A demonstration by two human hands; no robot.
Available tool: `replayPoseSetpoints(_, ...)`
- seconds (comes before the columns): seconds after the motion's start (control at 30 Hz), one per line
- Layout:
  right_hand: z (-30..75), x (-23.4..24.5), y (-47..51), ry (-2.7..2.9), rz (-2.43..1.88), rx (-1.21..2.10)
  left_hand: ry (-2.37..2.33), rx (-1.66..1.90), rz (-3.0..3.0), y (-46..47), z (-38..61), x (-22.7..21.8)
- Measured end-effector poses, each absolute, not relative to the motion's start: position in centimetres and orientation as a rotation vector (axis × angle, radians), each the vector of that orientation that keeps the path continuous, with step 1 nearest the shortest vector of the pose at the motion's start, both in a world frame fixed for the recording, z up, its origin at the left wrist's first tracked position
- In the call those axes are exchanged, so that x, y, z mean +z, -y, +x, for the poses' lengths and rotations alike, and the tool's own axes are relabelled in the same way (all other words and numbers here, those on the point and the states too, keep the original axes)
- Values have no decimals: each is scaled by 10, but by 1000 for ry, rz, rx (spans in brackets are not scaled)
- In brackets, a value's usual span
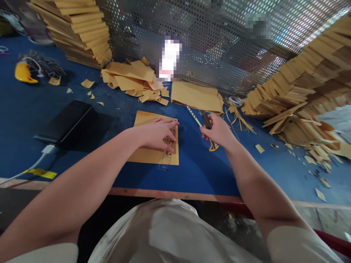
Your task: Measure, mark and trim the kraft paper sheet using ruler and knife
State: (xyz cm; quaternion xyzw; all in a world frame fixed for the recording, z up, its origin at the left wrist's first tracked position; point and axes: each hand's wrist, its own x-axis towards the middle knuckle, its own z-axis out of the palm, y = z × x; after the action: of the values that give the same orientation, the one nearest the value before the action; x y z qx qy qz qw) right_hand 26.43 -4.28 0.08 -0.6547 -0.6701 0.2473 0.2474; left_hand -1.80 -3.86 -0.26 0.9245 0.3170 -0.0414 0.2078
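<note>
while the left hand (155, 134) lay across a sheet of brown paper (146, 156) near the front edge of the blue counter (200, 175), its fingers were spread and bore down on a clear ruler (165, 161). the ruler lay along the right side of the sheet, its near end jutting past the sheet's lower edge. the right hand (221, 132), apart from the sheet and to its right, had its fingers curled around a tool (205, 118) with a dark body and a yellow end. a slim pale stick (193, 115) with dark spots reached up and left from the thumb; whether the fingers pinched it too, i could not tell.

beyond the sheet sat a heap of torn brown scraps (131, 78), and to the right of that heap a flat pile of folded paper (196, 95). thin strips (239, 116) lay by the pile's right end, near a coiled pale cord (236, 101). tall stacks of brown paper rose at the left (82, 34) and right (304, 69), with a perforated metal screen (189, 42) behind. left of the sheet rested a black box (72, 120), a white cable (37, 166) plugged into its near end.
</note>
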Motion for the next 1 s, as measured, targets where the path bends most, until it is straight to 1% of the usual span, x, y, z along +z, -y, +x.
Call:
replayPoseSetpoints(0.1,291,-8,27,1840,-1946,327,-1076,-51,2608,34,-16,-10)
replayPoseSetpoints(0.17,304,-15,17,1873,-2028,123,-1240,-92,2622,32,-17,-13)
replayPoseSetpoints(0.33,318,-25,6,1935,-2067,60,-1312,-165,2642,26,-26,-12)
replayPoseSetpoints(0.43,311,-23,11,1976,-2022,-92,-1323,-153,2679,26,-29,-8)
replayPoseSetpoints(0.53,292,-19,24,2078,-1751,-106,-1333,-151,2699,28,-28,-6)
replayPoseSetpoints(0.67,255,-22,48,2464,-1085,188,-1294,-165,2679,35,-18,-4)
replayPoseSetpoints(0.73,239,-25,59,2616,-785,221,-1254,-209,2695,39,-13,-4)
replayPoseSetpoints(0.83,225,-28,69,2672,-614,193,-1199,-253,2745,41,-10,-6)
replayPoseSetpoints(1.0,227,-22,70,2741,-576,160,-1106,-265,2788,38,-17,-6)
